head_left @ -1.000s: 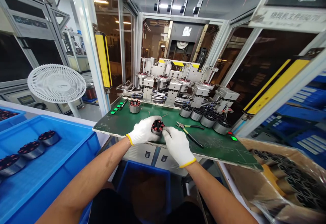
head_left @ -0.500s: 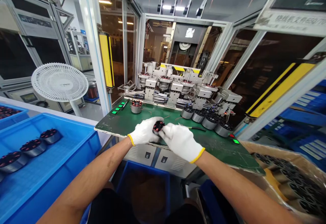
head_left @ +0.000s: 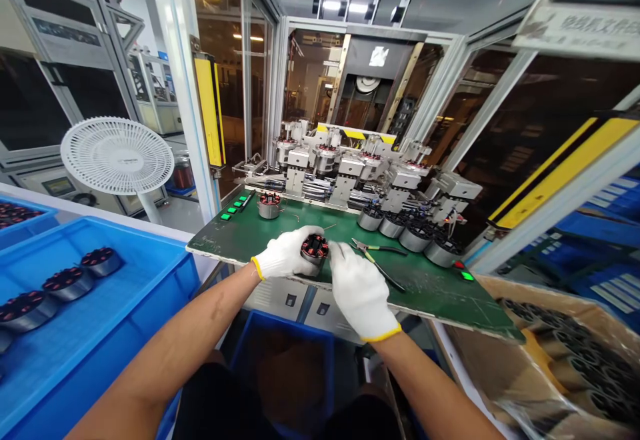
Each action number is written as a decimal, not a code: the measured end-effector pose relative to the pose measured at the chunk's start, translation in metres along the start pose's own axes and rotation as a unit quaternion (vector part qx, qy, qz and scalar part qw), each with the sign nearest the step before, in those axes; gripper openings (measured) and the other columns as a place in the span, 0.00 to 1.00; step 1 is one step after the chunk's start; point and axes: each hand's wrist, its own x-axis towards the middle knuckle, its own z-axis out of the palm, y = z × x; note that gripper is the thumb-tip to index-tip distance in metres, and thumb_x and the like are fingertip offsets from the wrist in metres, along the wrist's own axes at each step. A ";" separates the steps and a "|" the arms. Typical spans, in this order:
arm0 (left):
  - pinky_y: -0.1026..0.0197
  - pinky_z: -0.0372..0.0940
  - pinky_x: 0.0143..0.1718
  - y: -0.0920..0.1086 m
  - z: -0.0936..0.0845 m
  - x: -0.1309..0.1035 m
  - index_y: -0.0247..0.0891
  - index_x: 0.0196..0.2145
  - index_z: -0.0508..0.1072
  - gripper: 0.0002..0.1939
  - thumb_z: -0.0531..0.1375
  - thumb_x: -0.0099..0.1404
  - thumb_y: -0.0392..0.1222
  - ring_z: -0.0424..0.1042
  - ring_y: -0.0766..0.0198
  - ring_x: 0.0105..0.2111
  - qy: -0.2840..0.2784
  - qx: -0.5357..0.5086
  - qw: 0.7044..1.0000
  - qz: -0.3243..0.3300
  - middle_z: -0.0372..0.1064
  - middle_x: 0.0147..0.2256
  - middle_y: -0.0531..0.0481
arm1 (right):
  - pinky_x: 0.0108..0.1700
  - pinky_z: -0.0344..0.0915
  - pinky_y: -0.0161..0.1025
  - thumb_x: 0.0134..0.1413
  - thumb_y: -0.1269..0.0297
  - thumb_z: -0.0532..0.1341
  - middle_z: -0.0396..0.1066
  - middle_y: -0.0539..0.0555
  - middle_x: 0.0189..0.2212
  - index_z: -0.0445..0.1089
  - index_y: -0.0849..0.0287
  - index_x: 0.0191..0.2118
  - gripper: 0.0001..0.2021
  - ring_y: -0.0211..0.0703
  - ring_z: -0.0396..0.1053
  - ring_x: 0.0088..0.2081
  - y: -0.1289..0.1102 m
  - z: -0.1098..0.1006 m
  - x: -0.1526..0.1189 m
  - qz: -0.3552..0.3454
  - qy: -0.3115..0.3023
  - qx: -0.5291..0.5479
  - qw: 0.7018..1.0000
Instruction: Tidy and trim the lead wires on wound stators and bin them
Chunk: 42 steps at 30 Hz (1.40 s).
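Note:
My left hand [head_left: 286, 253], in a white glove, is wrapped around a round metal stator with red copper windings [head_left: 315, 249], held over the near edge of the green work mat [head_left: 260, 237]. My right hand [head_left: 359, 290], also gloved, touches the stator's right side with its fingertips. Just right of my right hand a pair of pliers [head_left: 376, 258] lies on the mat. A second wound stator [head_left: 269, 205] stands at the back of the mat.
A row of unwound stators [head_left: 406, 230] stands before the winding machine [head_left: 350, 167]. Green buttons [head_left: 233, 207] sit at the mat's left. A blue tray [head_left: 90, 320] at left holds wound stators. A cardboard box [head_left: 560, 353] of stators is at right; a white fan [head_left: 117, 155] stands behind.
My right hand has drawn back toward me from over the stator, uncovering the pliers. The left hand keeps its grip on the stator in the same spot.

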 end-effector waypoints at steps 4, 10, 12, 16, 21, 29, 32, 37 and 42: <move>0.57 0.65 0.46 -0.008 -0.003 0.007 0.48 0.55 0.64 0.40 0.68 0.42 0.46 0.71 0.53 0.45 -0.016 -0.036 0.997 0.060 0.70 0.48 0.52 | 0.31 0.58 0.37 0.60 0.65 0.51 0.69 0.56 0.29 0.72 0.59 0.42 0.14 0.42 0.66 0.29 0.001 0.008 -0.001 0.060 -0.048 0.159 0.984; 0.57 0.63 0.50 -0.019 -0.001 0.016 0.42 0.53 0.66 0.39 0.66 0.41 0.36 0.69 0.54 0.48 -0.044 -0.090 0.984 0.149 0.69 0.50 0.49 | 0.17 0.38 0.29 0.57 0.55 0.56 0.42 0.41 0.19 0.67 0.59 0.37 0.12 0.28 0.35 0.17 -0.019 0.029 -0.023 0.213 -0.171 0.786 0.554; 0.57 0.63 0.50 -0.020 -0.002 0.015 0.41 0.53 0.66 0.38 0.66 0.41 0.34 0.68 0.55 0.49 -0.053 -0.107 0.980 0.162 0.68 0.51 0.49 | 0.17 0.37 0.28 0.56 0.56 0.58 0.41 0.41 0.20 0.67 0.60 0.37 0.11 0.27 0.34 0.18 -0.028 0.040 -0.027 0.223 -0.149 0.844 0.465; 0.58 0.64 0.48 -0.017 -0.004 0.014 0.40 0.53 0.66 0.38 0.67 0.41 0.35 0.69 0.55 0.47 -0.059 -0.118 0.979 0.155 0.69 0.49 0.49 | 0.16 0.38 0.26 0.52 0.56 0.63 0.49 0.42 0.20 0.64 0.61 0.30 0.13 0.26 0.39 0.18 -0.040 0.063 -0.035 0.275 -0.070 0.843 0.457; 0.58 0.64 0.48 -0.016 -0.005 0.014 0.41 0.53 0.66 0.38 0.67 0.40 0.35 0.69 0.55 0.47 -0.065 -0.120 0.980 0.142 0.69 0.49 0.50 | 0.14 0.40 0.26 0.49 0.49 0.64 0.50 0.41 0.18 0.65 0.61 0.29 0.18 0.25 0.40 0.16 -0.038 0.090 -0.053 0.317 -0.069 0.801 0.504; 0.60 0.63 0.48 -0.014 -0.006 0.013 0.41 0.54 0.64 0.40 0.68 0.40 0.39 0.69 0.56 0.47 -0.086 -0.108 0.983 0.124 0.68 0.49 0.51 | 0.13 0.42 0.29 0.46 0.42 0.59 0.49 0.41 0.13 0.64 0.60 0.25 0.22 0.28 0.44 0.12 -0.046 0.148 -0.126 0.397 -0.184 0.669 0.600; 0.60 0.63 0.48 -0.006 -0.022 0.009 0.42 0.57 0.61 0.43 0.68 0.42 0.44 0.69 0.56 0.48 -0.119 -0.073 0.983 0.117 0.68 0.50 0.51 | 0.14 0.45 0.31 0.50 0.44 0.56 0.51 0.43 0.13 0.66 0.58 0.25 0.20 0.31 0.48 0.13 -0.037 0.138 -0.143 0.379 -0.187 0.611 0.670; 0.55 0.60 0.50 0.031 -0.051 -0.013 0.48 0.57 0.62 0.36 0.62 0.52 0.60 0.65 0.50 0.52 -0.013 0.100 0.993 0.067 0.66 0.53 0.50 | 0.31 0.63 0.36 0.55 0.47 0.54 0.72 0.54 0.27 0.73 0.56 0.29 0.19 0.45 0.68 0.30 0.025 0.049 -0.127 0.285 -0.045 0.423 0.859; 0.45 0.60 0.39 0.073 -0.022 -0.021 0.29 0.41 0.72 0.38 0.49 0.57 0.71 0.68 0.37 0.42 0.104 0.299 0.948 -0.028 0.68 0.38 0.30 | 0.35 0.63 0.36 0.58 0.47 0.52 0.74 0.53 0.29 0.75 0.56 0.37 0.20 0.45 0.69 0.32 0.072 -0.016 -0.069 0.285 0.076 0.306 0.905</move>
